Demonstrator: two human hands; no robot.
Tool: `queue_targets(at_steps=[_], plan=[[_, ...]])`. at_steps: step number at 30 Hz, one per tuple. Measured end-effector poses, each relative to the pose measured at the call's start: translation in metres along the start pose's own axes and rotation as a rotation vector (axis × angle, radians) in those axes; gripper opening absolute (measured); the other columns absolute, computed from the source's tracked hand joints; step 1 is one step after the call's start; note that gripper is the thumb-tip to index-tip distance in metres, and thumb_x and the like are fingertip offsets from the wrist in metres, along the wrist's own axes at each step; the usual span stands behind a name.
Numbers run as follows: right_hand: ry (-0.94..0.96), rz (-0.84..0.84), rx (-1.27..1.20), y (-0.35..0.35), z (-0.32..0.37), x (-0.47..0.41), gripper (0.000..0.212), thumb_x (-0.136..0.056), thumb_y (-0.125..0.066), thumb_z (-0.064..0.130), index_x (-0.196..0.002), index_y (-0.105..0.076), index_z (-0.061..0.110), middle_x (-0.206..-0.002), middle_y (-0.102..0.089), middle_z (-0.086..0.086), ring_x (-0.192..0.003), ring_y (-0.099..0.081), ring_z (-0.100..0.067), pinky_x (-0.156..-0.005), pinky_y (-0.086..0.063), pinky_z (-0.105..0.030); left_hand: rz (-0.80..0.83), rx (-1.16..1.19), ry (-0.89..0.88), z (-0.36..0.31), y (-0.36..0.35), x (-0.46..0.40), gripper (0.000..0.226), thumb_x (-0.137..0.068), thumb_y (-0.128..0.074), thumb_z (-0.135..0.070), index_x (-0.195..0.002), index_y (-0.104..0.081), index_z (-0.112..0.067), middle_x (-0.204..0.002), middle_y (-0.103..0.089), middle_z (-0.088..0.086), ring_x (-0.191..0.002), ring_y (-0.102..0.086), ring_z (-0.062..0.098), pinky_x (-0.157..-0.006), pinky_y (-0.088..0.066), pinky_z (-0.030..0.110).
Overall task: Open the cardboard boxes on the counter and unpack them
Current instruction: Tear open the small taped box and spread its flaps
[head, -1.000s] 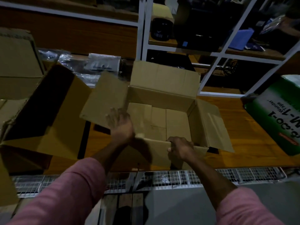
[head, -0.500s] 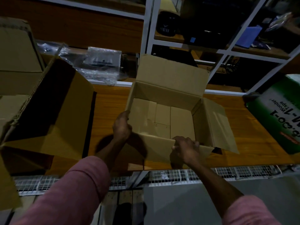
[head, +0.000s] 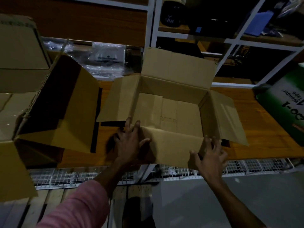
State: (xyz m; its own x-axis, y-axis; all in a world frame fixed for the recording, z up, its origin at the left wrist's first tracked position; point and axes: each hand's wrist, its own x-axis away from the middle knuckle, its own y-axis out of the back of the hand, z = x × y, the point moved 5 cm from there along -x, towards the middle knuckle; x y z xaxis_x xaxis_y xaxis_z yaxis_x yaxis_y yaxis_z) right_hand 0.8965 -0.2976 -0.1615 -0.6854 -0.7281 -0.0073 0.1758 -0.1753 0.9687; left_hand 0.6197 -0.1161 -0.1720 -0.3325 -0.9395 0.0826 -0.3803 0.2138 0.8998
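Observation:
An open brown cardboard box [head: 172,112] stands on the wooden counter [head: 266,145] with all its flaps spread and nothing visible inside but its bottom flaps. My left hand [head: 130,142] lies with spread fingers on the box's near left corner, thumb on the near flap. At the near flap's right end my right hand [head: 210,155] rests with its fingers splayed over the edge. Neither hand holds anything. A second, larger open box [head: 65,112] lies tipped at the left, its inside dark.
A closed carton [head: 19,51] sits at the far left and a green printed carton [head: 284,102] at the right. Plastic-wrapped items [head: 107,55] lie behind the boxes. A white shelf frame [head: 153,30] rises behind the counter. Wire mesh [head: 246,167] lines the counter's front edge.
The box's left flap, pushed down half a second ago, has swung back out to the left. Both hands have loosened from gripping the near edge to lying with splayed fingers.

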Motion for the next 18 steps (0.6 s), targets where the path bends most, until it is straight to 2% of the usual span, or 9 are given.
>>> queue_targets(at_steps=[3,5,7,9,11,13,15,18], plan=[[-0.018,0.117,-0.073,0.000,-0.022,-0.020,0.099,-0.078,-0.069,0.071,-0.157,-0.019,0.038,-0.166,0.001,0.006,-0.144,-0.014,-0.049,-0.106,-0.030,-0.072,0.051,0.175,-0.091,0.001,-0.004,-0.004,0.096,-0.075,-0.075,-0.063,-0.150,-0.024,-0.031,-0.165,0.004,-0.003,-0.143,-0.023,0.045,-0.102,-0.044,0.068],[0.037,0.182,-0.197,0.003,-0.025,-0.035,0.100,-0.074,-0.077,0.065,-0.156,-0.027,0.035,-0.166,0.002,0.010,-0.148,-0.015,-0.046,-0.110,-0.033,-0.069,0.066,0.224,-0.127,0.001,-0.005,-0.006,0.102,-0.071,-0.082,-0.060,-0.149,-0.024,-0.028,-0.165,0.004,-0.002,-0.145,-0.022,0.044,-0.104,-0.044,0.067],[0.096,0.238,-0.269,0.004,-0.023,-0.046,0.095,-0.071,-0.083,0.059,-0.148,-0.036,0.029,-0.163,-0.007,0.009,-0.145,-0.024,-0.043,-0.110,-0.037,-0.066,0.071,0.238,-0.152,0.002,-0.007,-0.008,0.107,-0.067,-0.085,-0.059,-0.149,-0.023,-0.028,-0.164,0.006,-0.003,-0.147,-0.018,0.042,-0.108,-0.040,0.067],[0.123,0.279,-0.285,0.002,-0.019,-0.051,0.089,-0.068,-0.085,0.059,-0.137,-0.037,0.029,-0.150,-0.024,0.002,-0.134,-0.037,-0.038,-0.104,-0.046,-0.060,0.079,0.221,-0.178,0.002,-0.008,-0.009,0.114,-0.064,-0.088,-0.056,-0.152,-0.021,-0.031,-0.163,0.010,-0.006,-0.149,-0.012,0.040,-0.110,-0.035,0.068],[0.121,0.265,-0.268,0.002,-0.015,-0.050,0.089,-0.063,-0.084,0.064,-0.130,-0.036,0.032,-0.135,-0.031,0.001,-0.125,-0.041,-0.032,-0.098,-0.049,-0.055,0.081,0.165,-0.225,0.001,-0.010,-0.009,0.121,-0.061,-0.090,-0.055,-0.154,-0.016,-0.032,-0.163,0.010,-0.004,-0.149,-0.008,0.041,-0.111,-0.031,0.071],[0.123,0.220,-0.266,0.004,-0.012,-0.048,0.092,-0.061,-0.084,0.065,-0.130,-0.038,0.027,-0.129,-0.033,0.000,-0.122,-0.041,-0.029,-0.097,-0.049,-0.051,0.067,0.105,-0.276,0.002,-0.009,-0.010,0.126,-0.058,-0.091,-0.056,-0.155,-0.014,-0.033,-0.165,0.005,0.003,-0.148,-0.010,0.043,-0.110,-0.031,0.073],[0.131,0.173,-0.277,0.008,-0.009,-0.045,0.091,-0.063,-0.089,0.058,-0.132,-0.041,0.023,-0.129,-0.035,-0.001,-0.122,-0.041,-0.029,-0.096,-0.048,-0.050,0.048,0.076,-0.314,0.002,-0.002,-0.012,0.128,-0.057,-0.091,-0.056,-0.156,-0.013,-0.031,-0.164,0.000,0.006,-0.147,-0.012,0.046,-0.109,-0.032,0.073],[0.153,0.131,-0.277,0.018,-0.001,-0.041,0.097,-0.061,-0.092,0.052,-0.140,-0.042,0.027,-0.138,-0.036,-0.005,-0.129,-0.038,-0.034,-0.099,-0.047,-0.055,0.014,0.048,-0.351,-0.003,0.016,-0.015,0.129,-0.057,-0.092,-0.054,-0.155,-0.012,-0.031,-0.162,-0.005,0.005,-0.145,-0.013,0.046,-0.110,-0.032,0.071]])
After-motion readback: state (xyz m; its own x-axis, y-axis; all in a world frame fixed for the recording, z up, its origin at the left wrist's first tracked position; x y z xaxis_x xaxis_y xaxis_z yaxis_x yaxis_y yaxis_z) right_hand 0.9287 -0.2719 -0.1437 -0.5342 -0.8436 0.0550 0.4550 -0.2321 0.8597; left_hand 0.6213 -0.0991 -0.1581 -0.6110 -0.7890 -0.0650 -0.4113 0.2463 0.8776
